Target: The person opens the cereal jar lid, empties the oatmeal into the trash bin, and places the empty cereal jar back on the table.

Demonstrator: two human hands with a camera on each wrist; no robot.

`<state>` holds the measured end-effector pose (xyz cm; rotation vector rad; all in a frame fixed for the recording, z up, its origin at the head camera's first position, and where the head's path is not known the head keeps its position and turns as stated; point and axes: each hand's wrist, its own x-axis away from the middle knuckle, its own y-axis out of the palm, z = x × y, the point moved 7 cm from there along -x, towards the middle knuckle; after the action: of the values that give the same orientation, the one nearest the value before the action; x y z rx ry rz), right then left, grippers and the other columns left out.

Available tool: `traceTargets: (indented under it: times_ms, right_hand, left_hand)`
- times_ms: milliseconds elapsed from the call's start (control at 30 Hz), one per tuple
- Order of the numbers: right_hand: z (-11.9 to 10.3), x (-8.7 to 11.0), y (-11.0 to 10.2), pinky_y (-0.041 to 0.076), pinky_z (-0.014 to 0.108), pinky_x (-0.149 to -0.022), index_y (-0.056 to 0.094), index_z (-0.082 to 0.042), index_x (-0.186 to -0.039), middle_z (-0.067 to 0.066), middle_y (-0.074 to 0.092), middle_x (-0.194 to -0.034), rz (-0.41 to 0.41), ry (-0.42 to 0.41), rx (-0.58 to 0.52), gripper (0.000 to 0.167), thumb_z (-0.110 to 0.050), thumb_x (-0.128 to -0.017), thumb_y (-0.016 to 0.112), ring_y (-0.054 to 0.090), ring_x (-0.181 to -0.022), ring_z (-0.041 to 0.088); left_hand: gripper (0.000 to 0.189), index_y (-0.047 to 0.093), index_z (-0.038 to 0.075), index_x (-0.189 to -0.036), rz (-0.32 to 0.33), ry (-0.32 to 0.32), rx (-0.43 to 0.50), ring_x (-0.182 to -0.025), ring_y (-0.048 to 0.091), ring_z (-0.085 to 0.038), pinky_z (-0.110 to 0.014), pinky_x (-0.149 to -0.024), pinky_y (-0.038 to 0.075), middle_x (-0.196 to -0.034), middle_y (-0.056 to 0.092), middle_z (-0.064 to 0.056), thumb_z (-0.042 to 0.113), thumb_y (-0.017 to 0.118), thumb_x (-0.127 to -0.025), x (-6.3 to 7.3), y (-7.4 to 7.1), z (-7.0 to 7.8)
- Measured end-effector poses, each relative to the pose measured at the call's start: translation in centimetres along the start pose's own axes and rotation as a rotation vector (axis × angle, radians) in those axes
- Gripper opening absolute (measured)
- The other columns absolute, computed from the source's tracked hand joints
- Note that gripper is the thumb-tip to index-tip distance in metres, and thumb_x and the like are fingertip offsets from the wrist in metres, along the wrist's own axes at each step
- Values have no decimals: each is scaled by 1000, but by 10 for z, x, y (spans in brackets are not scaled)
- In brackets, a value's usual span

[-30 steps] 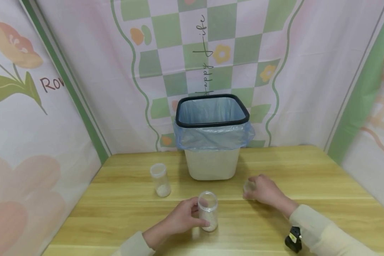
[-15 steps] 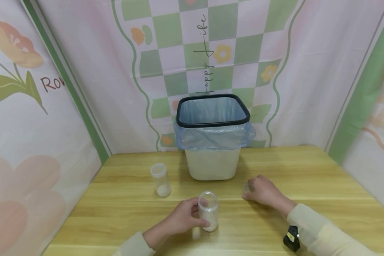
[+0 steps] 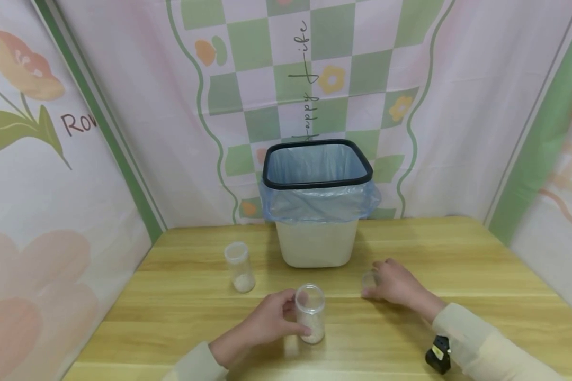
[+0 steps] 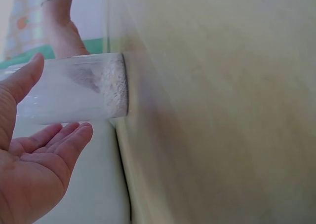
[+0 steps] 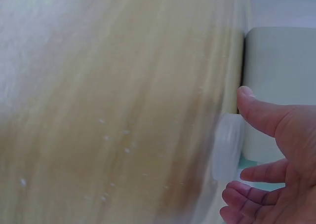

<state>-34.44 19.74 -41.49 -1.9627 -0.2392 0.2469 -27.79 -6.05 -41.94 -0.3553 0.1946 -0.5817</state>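
Observation:
My left hand curves round a clear jar, thumb on the near side and fingertips behind it. White granular stuff covers the jar's bottom, and its top is open. Standing upright on the table, it appears in the left wrist view beside my spread fingers. Farther right, my right hand is low over the table by a translucent round lid. In the right wrist view the lid lies between thumb and fingers, with a gap at the thumb.
A second clear jar with some white stuff stands at left. Behind the hands is a cream bin with a black rim and blue liner. A small black device sits by the right sleeve. Patterned cloth encloses the wooden table.
Hardly anything moves. The right fingers seem to have spread a little, so more of the lid shows. The left thumb has shifted slightly left on the jar.

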Motion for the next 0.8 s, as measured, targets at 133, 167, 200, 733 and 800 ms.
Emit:
traceTargets:
  times_ms: [133, 167, 200, 733, 800]
  right_hand:
    - [-1, 2, -5, 46, 60, -88, 52, 21, -122, 39, 54, -117, 8, 19, -11, 85, -42, -74, 82, 52, -106, 52]
    - [-2, 3, -7, 46, 60, -87, 52, 20, -122, 39, 54, -117, 13, 18, -16, 84, -42, -75, 82, 52, -105, 52]
    - [-3, 4, -8, 46, 60, -87, 52, 20, -122, 39, 54, -116, 17, 18, -17, 83, -42, -75, 82, 53, -105, 52]
    - [-40, 32, -3, 50, 55, -86, 50, 12, -130, 26, 57, -117, 41, -75, -174, 72, -36, -84, 76, 58, -104, 40]
    - [-44, 35, -2, 51, 53, -86, 51, 11, -130, 24, 57, -118, 38, -91, -192, 71, -36, -84, 76, 58, -104, 38]
  left_hand:
    - [58, 57, -1, -124, 24, -8, -17, -115, 60, -22, -30, -97, 47, -121, 62, -12, 19, 84, -76, 1, -5, 3]
    - [58, 57, 0, -124, 28, -10, -21, -116, 59, -23, -30, -97, 47, -122, 62, -12, 20, 84, -76, 1, -6, 3]
    - [59, 57, 0, -124, 31, -9, -16, -116, 59, -24, -31, -98, 46, -123, 62, -12, 21, 84, -77, 1, -6, 4]
    - [60, 59, 3, -126, 78, 68, -28, -112, 61, -31, -34, -96, 49, -117, 63, -6, 18, 85, -74, -2, -14, 23]
    - [57, 60, 3, -124, 79, 77, -32, -111, 61, -30, -36, -95, 49, -114, 63, -3, 18, 85, -75, -2, -16, 25]
